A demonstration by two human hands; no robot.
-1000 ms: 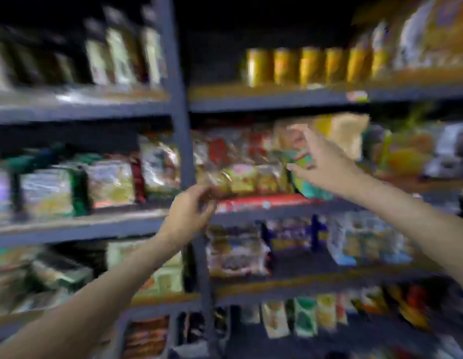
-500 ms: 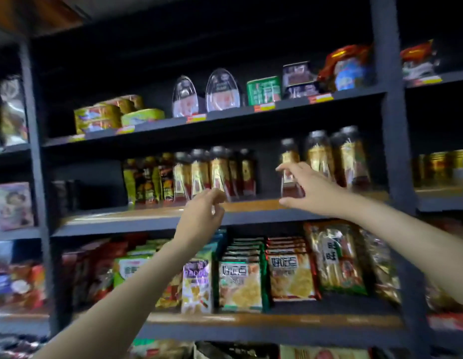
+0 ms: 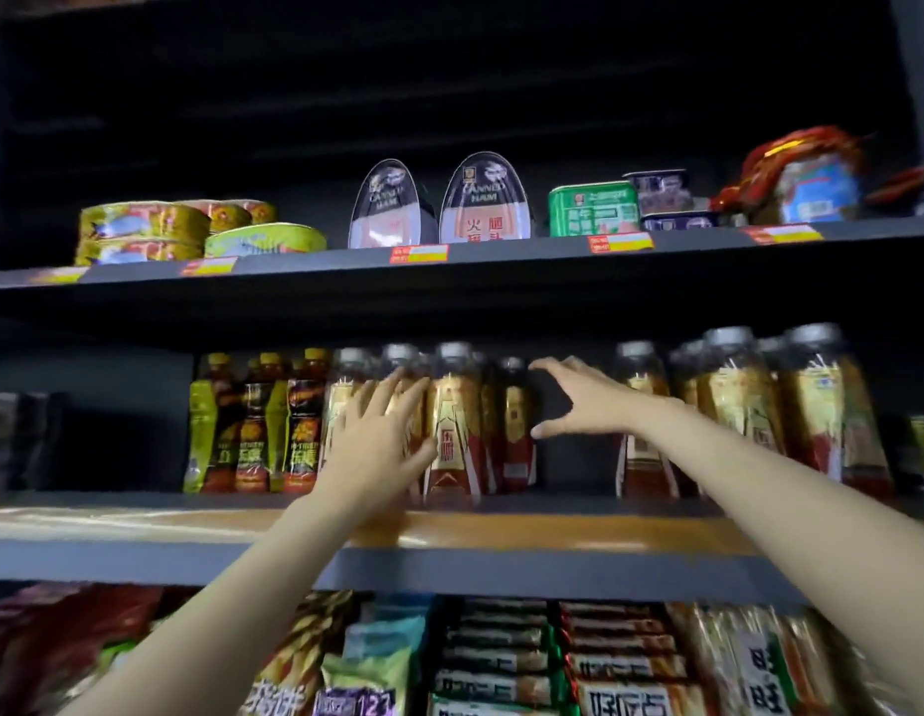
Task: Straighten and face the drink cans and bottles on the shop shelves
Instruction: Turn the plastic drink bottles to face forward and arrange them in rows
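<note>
Both my hands have moved up off the shelf edge and in among the drink bottles.

My left hand [image 3: 382,447] lies with straight fingers against the silver-capped bottle [image 3: 452,421] on the middle shelf [image 3: 501,529]; my right hand [image 3: 583,400] hovers spread, gripping nothing, in the gap beside the small dark bottle [image 3: 516,421]. The bottles stand tight, so I judge a sideways shove could topple neighbours, and the right wrist could clip the right-hand bottle [image 3: 643,421].
</note>
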